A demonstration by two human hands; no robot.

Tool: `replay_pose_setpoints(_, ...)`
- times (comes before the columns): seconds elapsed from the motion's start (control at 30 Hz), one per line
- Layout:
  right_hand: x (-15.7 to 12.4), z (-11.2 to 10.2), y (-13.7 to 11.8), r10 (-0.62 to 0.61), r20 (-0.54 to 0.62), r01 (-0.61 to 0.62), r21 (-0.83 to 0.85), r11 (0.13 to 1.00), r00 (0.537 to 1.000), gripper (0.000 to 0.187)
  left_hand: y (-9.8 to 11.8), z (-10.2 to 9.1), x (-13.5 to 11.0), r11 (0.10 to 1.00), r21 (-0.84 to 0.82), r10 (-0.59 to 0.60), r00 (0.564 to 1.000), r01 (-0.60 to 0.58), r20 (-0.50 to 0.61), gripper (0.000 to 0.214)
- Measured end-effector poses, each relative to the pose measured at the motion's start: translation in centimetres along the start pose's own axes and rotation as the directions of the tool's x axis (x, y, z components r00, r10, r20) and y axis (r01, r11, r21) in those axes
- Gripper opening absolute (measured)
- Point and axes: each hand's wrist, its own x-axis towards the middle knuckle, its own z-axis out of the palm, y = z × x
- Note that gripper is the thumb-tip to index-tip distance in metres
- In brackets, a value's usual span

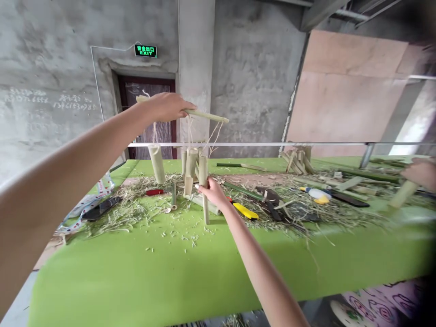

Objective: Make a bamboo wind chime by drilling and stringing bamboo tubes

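Left hand (168,107) high on a bamboo stick (209,116), right hand (214,192) low on a narrow bamboo length (206,210)

From where I stood, the left hand was closed over the stick, its arm stretched up and across, so that the bar sat well above the table, sloping down a little toward its right end. Thin cords (214,135) dropped from it. On them hung a wide bamboo tube (157,164) at the left, slightly tilted, and a cut-away bamboo tube (191,160) near the middle, with the narrow length just to its right.

The right hand was nearly closed, thumb across the front of that narrow length, the other fingers mostly hidden behind. The piece stood almost upright; whether its lower end touched the green tablecloth (136,281) I couldn't tell.

Around them the cloth was strewn with bamboo shavings (129,213). A red handle (154,192) lay left of the hanging tubes, a yellow handle (245,211) just right of the right hand, and a dark phone (101,209) farther off to the left. At the far right, another person's hand (422,173), blurred, was at the top of a bamboo piece (403,194); its grip was too smeared to make out.
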Motion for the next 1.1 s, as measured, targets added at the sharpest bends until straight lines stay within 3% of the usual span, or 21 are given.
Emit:
replay_pose_setpoints(0.2, 0.2, -0.3, 0.1, -0.087, 0.065, 0.085, 0.042, 0.996, 0.994, 0.019, -0.1, -0.9, 0.7, 0.994, -0.092, 0.055, 0.998, -0.056, -0.022, 0.041)
replay_pose_setpoints(0.33, -1.1, -2.7, -0.3, -0.037, 0.141, 0.035, 0.014, 0.999, 0.989, 0.026, 0.3, -1.9, 0.1, 0.991, -0.108, 0.079, 0.997, -0.081, -0.021, 0.043)
replay_pose_setpoints(0.43, -1.7, -6.0, -2.3, -0.045, -0.024, 0.044, -0.030, 0.999, 0.999, 0.045, 0.9, -2.9, -0.8, 0.994, -0.112, 0.018, 1.000, -0.018, 0.006, 0.047)
replay_pose_setpoints(0.53, -1.2, -9.6, -5.6, -0.179, -0.222, 0.174, -0.044, 0.984, 0.959, 0.057, 1.4, -3.1, -1.7, 0.980, -0.197, 0.011, 0.998, 0.000, 0.054, 0.049)
replay_pose_setpoints(0.67, 0.5, -12.6, -9.8, -0.236, -0.169, 0.228, -0.062, 0.972, 0.957, 0.050, 1.7, -2.6, -2.5, 0.960, -0.279, 0.017, 0.997, 0.005, 0.075, 0.047)
replay_pose_setpoints(0.83, 0.7, -12.1, -10.6, -0.189, -0.147, 0.192, 0.009, 0.981, 0.971, 0.056, 1.5, -2.6, -2.6, 0.960, -0.280, 0.022, 0.999, -0.009, 0.045, 0.048)
replay_pose_setpoints(0.97, -1.1, -10.0, -9.0, -0.166, -0.072, 0.174, 0.131, 0.976, 0.983, 0.065, 1.5, -3.1, -2.5, 0.958, -0.285, 0.032, 0.999, -0.026, 0.014, 0.048)
replay_pose_setpoints(1.1, -2.7, -8.0, -6.3, -0.080, -0.018, 0.081, 0.156, 0.984, 0.997, 0.067, 2.1, -3.5, -2.8, 0.961, -0.269, 0.044, 0.997, -0.059, -0.058, 0.044)
